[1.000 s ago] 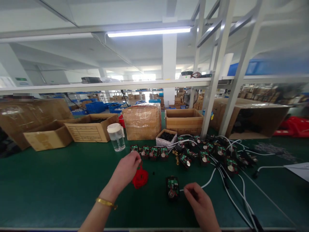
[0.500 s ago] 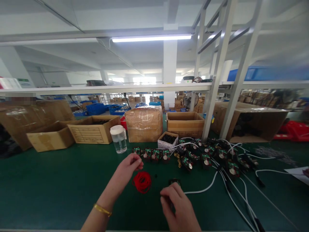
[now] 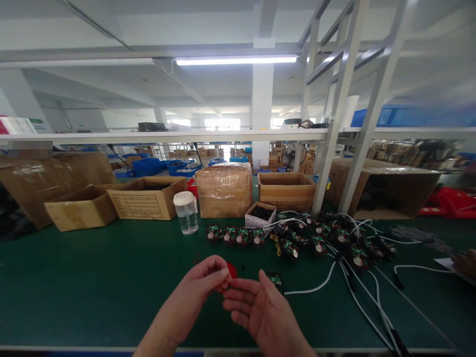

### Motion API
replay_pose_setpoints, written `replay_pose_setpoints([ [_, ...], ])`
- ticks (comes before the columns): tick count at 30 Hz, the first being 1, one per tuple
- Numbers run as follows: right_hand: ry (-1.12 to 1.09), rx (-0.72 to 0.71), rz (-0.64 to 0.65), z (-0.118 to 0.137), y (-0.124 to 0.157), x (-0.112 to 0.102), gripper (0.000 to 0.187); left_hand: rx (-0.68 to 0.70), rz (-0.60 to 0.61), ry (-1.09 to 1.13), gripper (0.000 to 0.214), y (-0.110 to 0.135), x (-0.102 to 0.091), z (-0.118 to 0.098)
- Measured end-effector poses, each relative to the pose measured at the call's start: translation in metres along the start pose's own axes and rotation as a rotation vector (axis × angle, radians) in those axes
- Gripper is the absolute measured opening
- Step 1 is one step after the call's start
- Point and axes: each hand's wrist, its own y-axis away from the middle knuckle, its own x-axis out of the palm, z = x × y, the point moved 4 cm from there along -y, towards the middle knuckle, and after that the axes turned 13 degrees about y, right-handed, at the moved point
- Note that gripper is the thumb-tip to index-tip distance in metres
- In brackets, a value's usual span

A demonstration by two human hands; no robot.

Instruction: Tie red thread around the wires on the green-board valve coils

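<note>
My left hand [image 3: 197, 287] is pinched shut near the bench's front edge, its fingertips against the fingers of my right hand [image 3: 256, 310]. The red wire coil [image 3: 231, 270] shows only as a small red patch just behind those fingertips. My right hand is palm up with fingers curled loosely; I cannot see anything in it. A small black module with a green board [image 3: 275, 280] lies on the green mat right behind my right hand, with a white cable [image 3: 316, 286] running off to the right.
A row of the same modules [image 3: 234, 235] and a tangled pile with white cables [image 3: 334, 238] lie further back. Behind stand a water bottle [image 3: 185, 212], a small white box of black parts [image 3: 260, 214], cardboard boxes [image 3: 143, 198] and a shelf frame [image 3: 330, 134]. Another person's hand [image 3: 464, 262] is at the right edge.
Both hands have drawn back toward me and come together. The red coil, lying on the mat before, is now mostly hidden behind my left fingertips. My right hand turned palm up.
</note>
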Motion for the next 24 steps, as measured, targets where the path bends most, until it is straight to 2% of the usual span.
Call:
replay_pose_setpoints([
  [4,0.148,-0.023,-0.086,0.001,0.004,-0.013,0.064,-0.003,0.003,-0.046,0.016,-0.001,-0.002,0.013],
  [9,0.617,-0.126,-0.190,0.010,0.007,-0.022,0.036,-0.063,0.006,0.023,0.015,-0.002,0.002,0.026],
  [11,0.778,-0.155,-0.205,0.017,0.007,-0.020,0.024,-0.096,-0.014,0.197,0.014,-0.003,0.007,0.038],
  [14,0.969,-0.211,-0.230,0.034,0.011,-0.007,0.009,-0.085,-0.037,0.622,0.014,-0.004,0.018,0.062],
  [15,1.030,-0.225,-0.231,0.039,0.013,-0.001,0.008,-0.086,-0.017,0.764,0.018,-0.005,0.023,0.072],
  [17,1.141,-0.250,-0.220,0.050,0.019,0.012,0.014,-0.132,0.100,0.991,0.029,-0.004,0.037,0.090],
  [20,1.243,-0.231,-0.168,0.058,0.026,0.025,0.020,-0.180,0.299,1.188,0.043,-0.002,0.055,0.111],
  [22,1.309,-0.209,-0.162,0.060,0.029,0.024,0.020,-0.130,0.331,1.253,0.048,-0.001,0.060,0.121],
  [24,1.433,-0.223,-0.197,0.060,0.029,0.016,0.019,-0.075,0.313,1.272,0.051,-0.001,0.062,0.126],
])
